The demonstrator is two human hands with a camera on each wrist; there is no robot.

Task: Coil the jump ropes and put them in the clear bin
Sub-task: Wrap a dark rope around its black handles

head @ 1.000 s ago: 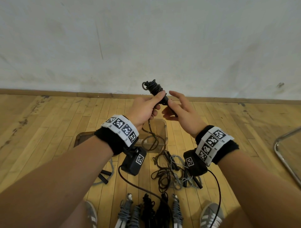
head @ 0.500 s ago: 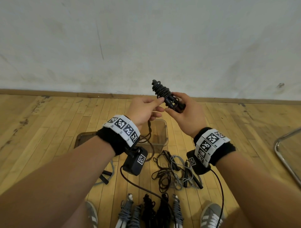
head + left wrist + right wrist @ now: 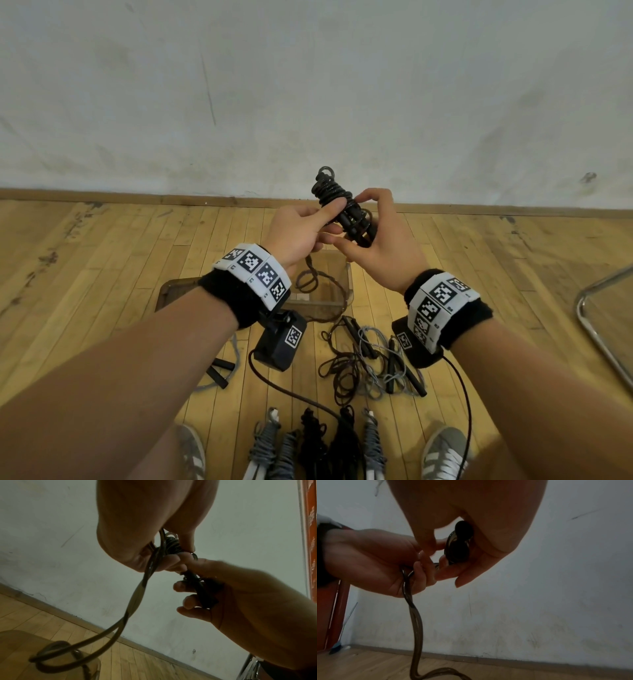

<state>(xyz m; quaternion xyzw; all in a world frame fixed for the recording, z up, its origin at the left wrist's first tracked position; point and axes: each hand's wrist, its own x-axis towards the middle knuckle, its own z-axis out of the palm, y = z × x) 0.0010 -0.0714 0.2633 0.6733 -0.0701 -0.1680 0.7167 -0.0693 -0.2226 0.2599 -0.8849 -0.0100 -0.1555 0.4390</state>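
Wooden floor [image 3: 102,260] by white wall, black jump rope [image 3: 337,202] bundle now more upright than before, right hand [image 3: 380,240] gripping handles, left hand [image 3: 301,233] pinching trailing cord.

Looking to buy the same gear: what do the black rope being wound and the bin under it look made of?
Black jump rope: probably smooth PVC or rubber cord; it shines and holds springy loops. Its handles look like matte black plastic. Clear bin: seemingly rigid, glossy, see-through plastic; the floorboards show through its walls.

Head view is evenly lit, sharp, bowed at its edges; both wrist views are dim, soft, and backlit.
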